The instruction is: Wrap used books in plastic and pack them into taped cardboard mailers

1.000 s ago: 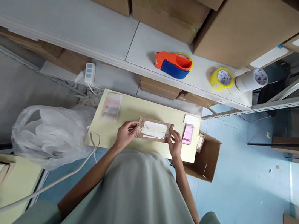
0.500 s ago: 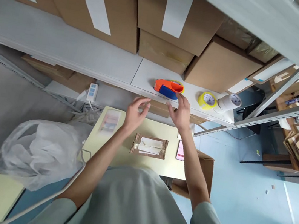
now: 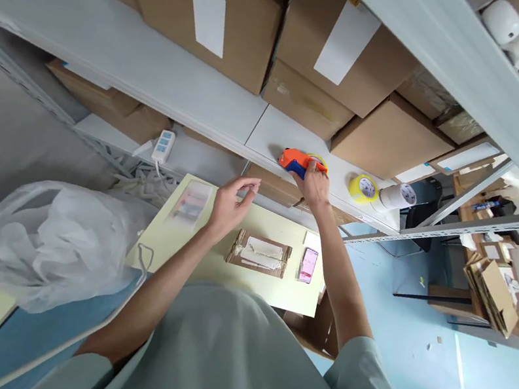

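- I have the right hand (image 3: 315,185) gripping the tape dispenser (image 3: 294,160), its fingers closed over the orange-and-blue body; the dispenser sits at the front edge of the grey shelf (image 3: 277,132), though I cannot tell whether it still bears on the surface.
- I see the left hand (image 3: 232,204) loosely curled, thumb apart from the fingers and the grasp unfilled; it hangs over the far part of the pale yellow table (image 3: 207,269).
- Below the hands, the brown parcel (image 3: 259,253) lies flat on that table, white label up, shiny tape across it; the phone (image 3: 308,266) lies just to its right, screen lit; a translucent packet (image 3: 190,203) lies near the far left corner.
- Right of the dispenser on the shelf, I have a yellow tape roll (image 3: 362,188) and white rolls (image 3: 397,197) side by side; large cartons (image 3: 248,26) stand behind.
- Further out, a power strip (image 3: 163,146) rests on the lower shelf; a bulging plastic bag (image 3: 53,239) is left of the table; blue floor (image 3: 412,353) stretches right, towards a desk with stacked cardboard (image 3: 492,293).
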Tool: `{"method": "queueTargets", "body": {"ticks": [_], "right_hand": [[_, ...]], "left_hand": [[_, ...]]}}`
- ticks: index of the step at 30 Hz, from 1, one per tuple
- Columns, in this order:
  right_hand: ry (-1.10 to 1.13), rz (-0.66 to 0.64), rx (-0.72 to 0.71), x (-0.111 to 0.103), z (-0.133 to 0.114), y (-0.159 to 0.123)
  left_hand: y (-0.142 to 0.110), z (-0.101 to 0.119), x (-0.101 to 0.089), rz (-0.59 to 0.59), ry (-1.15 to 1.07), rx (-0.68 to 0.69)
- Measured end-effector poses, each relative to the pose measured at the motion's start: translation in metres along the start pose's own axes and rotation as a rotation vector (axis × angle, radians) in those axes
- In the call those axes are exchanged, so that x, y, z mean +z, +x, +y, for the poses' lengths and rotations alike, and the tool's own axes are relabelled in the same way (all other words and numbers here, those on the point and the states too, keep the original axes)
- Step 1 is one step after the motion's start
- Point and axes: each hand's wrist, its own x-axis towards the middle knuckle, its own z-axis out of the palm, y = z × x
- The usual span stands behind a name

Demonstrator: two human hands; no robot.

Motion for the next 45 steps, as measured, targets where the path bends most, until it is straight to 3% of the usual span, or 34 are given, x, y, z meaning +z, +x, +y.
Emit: {"method": "queueTargets", "body": {"ticks": [4,9,15,19,24,28,38,45], "right_hand": [[0.048,-0.015,-0.063,0.005,-0.005,-0.057],[0.142,-0.003,-0.173,0.001,-0.017,-0.137],[0.156,-0.015,-0.25,-0.013,-0.032,-0.188],[0.157,-0.039,-0.265,-0.021,-0.037,-0.201],[0.133,-0.079,-0.28,-0.029,-0.039,-0.211],[0.114,-0.149,-0.288,-0.034,-0.039,-0.217],[0.118,-0.368,-0.282,-0.045,-0.048,-0.216],[0.127,-0.583,-0.172,-0.05,-0.069,-0.204]], "left_hand": [[-0.026,-0.001,-0.022,0.012,0.004,-0.064],[-0.056,0.009,-0.042,-0.029,-0.025,-0.013],[-0.079,0.032,-0.055,-0.059,-0.022,0.008],[-0.08,0.035,-0.064,-0.09,-0.029,0.025],[-0.074,0.03,-0.074,-0.256,-0.061,-0.014],[-0.074,0.023,-0.075,-0.324,-0.102,-0.067],[-0.087,0.001,-0.073,-0.378,-0.248,-0.307],[-0.108,-0.035,-0.064,-0.324,-0.372,-0.532]]}}
